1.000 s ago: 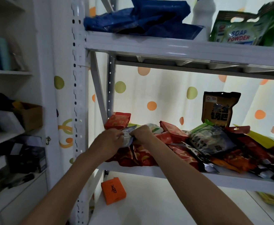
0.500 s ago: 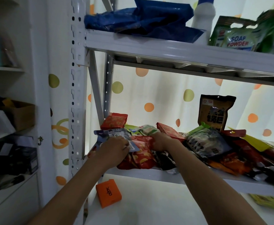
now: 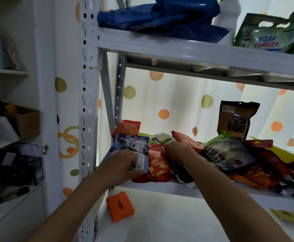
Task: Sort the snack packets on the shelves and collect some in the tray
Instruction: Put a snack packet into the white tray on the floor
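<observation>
Left hand (image 3: 123, 163) reaches to white metal shelf (image 3: 160, 186), grip curled on blue-grey foil snack packet (image 3: 132, 147). Right hand (image 3: 175, 151) buried among red packets (image 3: 157, 165); fingers hidden, grip unclear.

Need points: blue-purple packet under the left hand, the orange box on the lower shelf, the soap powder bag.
blue-purple packet (image 3: 133, 145): head view, on the round emblem on its face.
orange box (image 3: 120, 206): head view, on its top face by the mark.
soap powder bag (image 3: 266, 41): head view, on the printed label.
</observation>
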### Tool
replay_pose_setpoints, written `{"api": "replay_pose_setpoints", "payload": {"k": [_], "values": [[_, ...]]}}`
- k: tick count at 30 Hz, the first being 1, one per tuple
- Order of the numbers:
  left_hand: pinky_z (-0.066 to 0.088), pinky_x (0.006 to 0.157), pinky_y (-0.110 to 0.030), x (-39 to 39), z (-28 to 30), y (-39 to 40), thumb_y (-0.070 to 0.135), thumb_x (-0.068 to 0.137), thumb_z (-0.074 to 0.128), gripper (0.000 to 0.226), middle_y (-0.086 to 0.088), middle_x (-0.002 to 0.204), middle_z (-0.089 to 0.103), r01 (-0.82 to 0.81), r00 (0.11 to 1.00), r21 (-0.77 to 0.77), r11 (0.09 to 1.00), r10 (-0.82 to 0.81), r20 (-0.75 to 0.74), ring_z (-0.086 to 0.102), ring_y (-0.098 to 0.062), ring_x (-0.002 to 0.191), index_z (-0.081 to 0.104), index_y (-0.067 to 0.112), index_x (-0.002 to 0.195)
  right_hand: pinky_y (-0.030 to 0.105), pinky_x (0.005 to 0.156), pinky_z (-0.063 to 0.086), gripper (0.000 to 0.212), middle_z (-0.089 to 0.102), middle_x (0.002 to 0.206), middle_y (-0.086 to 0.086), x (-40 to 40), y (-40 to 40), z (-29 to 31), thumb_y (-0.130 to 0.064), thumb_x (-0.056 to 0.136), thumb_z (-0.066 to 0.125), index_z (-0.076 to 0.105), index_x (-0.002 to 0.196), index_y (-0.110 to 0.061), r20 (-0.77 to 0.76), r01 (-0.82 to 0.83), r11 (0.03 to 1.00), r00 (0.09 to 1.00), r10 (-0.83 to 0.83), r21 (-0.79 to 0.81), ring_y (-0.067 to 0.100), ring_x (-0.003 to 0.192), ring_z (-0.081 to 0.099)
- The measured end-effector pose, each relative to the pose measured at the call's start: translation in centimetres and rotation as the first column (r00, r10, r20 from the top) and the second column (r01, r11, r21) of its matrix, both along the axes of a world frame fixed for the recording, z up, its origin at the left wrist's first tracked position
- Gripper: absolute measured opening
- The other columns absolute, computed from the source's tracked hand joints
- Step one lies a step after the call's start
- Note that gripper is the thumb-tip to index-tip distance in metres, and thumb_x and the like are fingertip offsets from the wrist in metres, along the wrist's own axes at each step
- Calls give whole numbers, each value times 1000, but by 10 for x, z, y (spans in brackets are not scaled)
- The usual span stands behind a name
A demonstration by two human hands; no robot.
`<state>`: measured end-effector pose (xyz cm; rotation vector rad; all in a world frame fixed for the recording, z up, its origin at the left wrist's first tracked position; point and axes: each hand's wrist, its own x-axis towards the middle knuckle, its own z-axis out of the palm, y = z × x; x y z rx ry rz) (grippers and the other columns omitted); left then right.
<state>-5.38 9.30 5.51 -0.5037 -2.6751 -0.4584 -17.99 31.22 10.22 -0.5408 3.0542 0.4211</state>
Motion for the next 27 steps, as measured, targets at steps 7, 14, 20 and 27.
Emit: {"api": "replay_pose_setpoints", "payload": {"k": [7, 14, 20, 27], "values": [[48, 92, -28, 2, -2, -2, 54, 85, 63, 50, 4, 130, 58, 11, 1000, -5, 1000, -11, -10, 53, -12, 115, 57, 24, 124, 32, 85, 49, 29, 66, 121, 8, 10, 10, -2, -19, 98, 52, 61, 123, -10, -252, -60, 992, 964, 86, 110, 24, 111, 63], [45, 98, -27, 3, -3, -6, 54, 83, 65, 52, 5, 134, 55, 15, 1000, -80, 997, -16, -18, 49, -12, 121, 59, 25, 125, 29, 74, 47, 18, 70, 106, 6, 7, 15, 2, -20, 94, 57, 65, 106, -10, -408, -50, 993, 909, 90, 108, 25, 98, 68], [44, 97, -25, 2, -7, -3, 53, 81, 67, 49, 7, 132, 57, -3, 998, -96, 995, -4, -67, 51, -11, 120, 59, 27, 122, 33, 78, 49, 21, 67, 108, 9, 2, 14, 14, -8, 89, 55, 62, 108, -8, -338, -27, 997, 940, 51, 74, 27, 101, 66], [38, 108, -37, 4, -10, 8, 57, 81, 64, 70, 5, 144, 46, -27, 999, -110, 994, 23, -43, 43, -18, 132, 38, 30, 140, 33, 83, 49, 30, 67, 118, 6, 0, 7, -8, -21, 97, 46, 62, 121, -14, -316, -66, 980, 940, 125, 190, 24, 109, 64]]}}
